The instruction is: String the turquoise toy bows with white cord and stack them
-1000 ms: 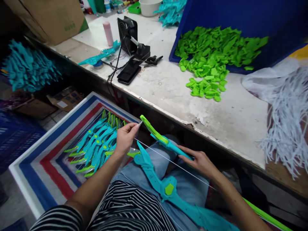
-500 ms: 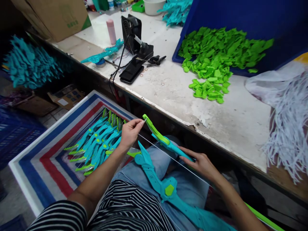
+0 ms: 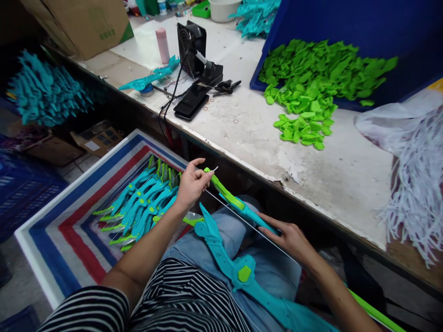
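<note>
My left hand pinches the end of a white string at the green tip of a toy bow. A short bit of string sticks out past the fingers. From there the string runs down to the right, alongside the bow and under my right forearm. My right hand is closed around the teal part of the same bow, above my knees. Across my lap lies another teal toy bow with a green hexagonal piece at its middle; its lower end leaves the view.
At my left, a striped-lined tray holds several strung bows. The worktable carries a black fan, a phone, a pink bottle, a blue bin spilling green pieces, and white strings hanging over its edge.
My left hand has turned and shifted slightly at the bow's tip, its index finger now raised, and the string end now points out beyond the tip. My right hand keeps its hold.
</note>
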A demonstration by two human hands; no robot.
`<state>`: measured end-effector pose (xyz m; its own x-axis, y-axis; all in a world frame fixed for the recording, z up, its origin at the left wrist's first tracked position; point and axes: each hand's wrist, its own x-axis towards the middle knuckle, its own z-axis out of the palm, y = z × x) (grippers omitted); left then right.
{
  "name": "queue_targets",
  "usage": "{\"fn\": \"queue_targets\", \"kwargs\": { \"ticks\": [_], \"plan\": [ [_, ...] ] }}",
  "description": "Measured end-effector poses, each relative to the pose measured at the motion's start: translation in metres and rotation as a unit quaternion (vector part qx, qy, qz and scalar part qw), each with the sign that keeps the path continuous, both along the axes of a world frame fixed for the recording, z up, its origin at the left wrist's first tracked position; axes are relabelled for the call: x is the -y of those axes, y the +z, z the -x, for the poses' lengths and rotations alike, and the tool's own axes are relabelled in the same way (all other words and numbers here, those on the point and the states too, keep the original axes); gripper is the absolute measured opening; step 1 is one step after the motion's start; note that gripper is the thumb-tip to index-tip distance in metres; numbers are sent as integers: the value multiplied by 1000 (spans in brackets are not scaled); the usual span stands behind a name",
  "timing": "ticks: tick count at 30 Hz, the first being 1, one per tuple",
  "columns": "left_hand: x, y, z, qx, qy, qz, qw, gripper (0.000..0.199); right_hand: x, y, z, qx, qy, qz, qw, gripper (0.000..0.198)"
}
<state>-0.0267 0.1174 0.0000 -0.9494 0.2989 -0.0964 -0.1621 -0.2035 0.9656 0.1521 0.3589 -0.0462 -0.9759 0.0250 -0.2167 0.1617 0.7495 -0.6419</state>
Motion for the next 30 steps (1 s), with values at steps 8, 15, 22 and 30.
{"fn": "queue_targets", "kwargs": {
  "ticks": [8, 15, 22, 30],
  "plan": [
    [2, 0, 0, 20, -25, -15, 999, 45, 29, 22, 43, -245, -19, -113, 963, 42],
    [8, 0, -5, 32, -28, -17, 999, 43, 83, 47, 149, -277, 62, 99, 954, 20],
    [6, -5, -4, 37, -45, -3, 998, 38, 85, 50, 158, -271, 94, 99, 953, 15],
    [10, -7, -4, -207, 32, 269, 940, 6, 65, 56, 172, -360, 35, -26, 932, 14]
  ]
}}
